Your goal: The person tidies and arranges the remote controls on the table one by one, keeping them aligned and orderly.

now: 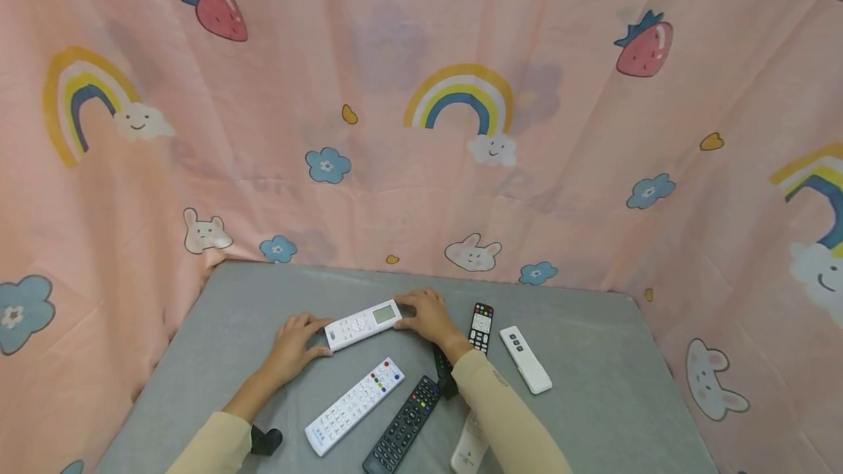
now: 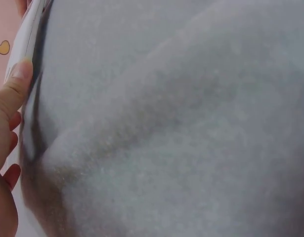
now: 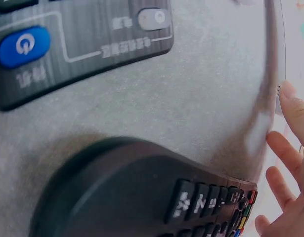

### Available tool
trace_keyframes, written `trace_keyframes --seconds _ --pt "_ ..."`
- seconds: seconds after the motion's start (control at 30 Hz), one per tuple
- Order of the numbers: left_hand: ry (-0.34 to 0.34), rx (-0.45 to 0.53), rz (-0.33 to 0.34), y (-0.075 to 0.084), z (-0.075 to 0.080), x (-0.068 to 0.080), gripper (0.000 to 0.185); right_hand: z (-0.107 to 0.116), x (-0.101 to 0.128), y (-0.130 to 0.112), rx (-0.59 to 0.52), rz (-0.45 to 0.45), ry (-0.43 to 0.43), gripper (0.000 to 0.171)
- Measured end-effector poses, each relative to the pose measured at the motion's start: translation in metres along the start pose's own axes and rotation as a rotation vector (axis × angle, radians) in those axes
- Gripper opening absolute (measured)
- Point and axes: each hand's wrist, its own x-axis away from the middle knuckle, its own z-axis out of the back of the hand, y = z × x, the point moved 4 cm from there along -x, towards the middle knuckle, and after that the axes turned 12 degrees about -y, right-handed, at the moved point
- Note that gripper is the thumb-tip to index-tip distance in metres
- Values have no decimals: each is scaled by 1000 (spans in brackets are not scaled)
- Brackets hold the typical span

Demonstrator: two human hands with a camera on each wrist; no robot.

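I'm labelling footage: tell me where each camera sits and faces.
Head: worn on the head, facing forward-down over the grey table and pink curtain; left hand, right hand, tan sleeves show.
Left wrist: worn there, facing mostly table; left hand at left edge.
Right wrist: worn there, facing two dark remotes; right hand at right edge.
Head and left wrist share the held white remote.

A white LCD remote control (image 1: 349,330), its gray display at the right end, was held by both ends, face up and angled, above or on a gray table (image 1: 593,357).
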Motion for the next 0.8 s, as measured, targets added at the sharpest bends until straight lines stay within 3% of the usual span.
trace_keyframes --seconds 0.43,0.7,0.8 --pt "138 49 -76 9 5 5 55 1 -3 -5 -234 39 -1 48" --pt "158 191 18 8 3 8 55 0 -4 -4 -501 -2 73 36" --pt "172 230 34 9 4 9 56 0 -5 -4 -550 -26 94 34"
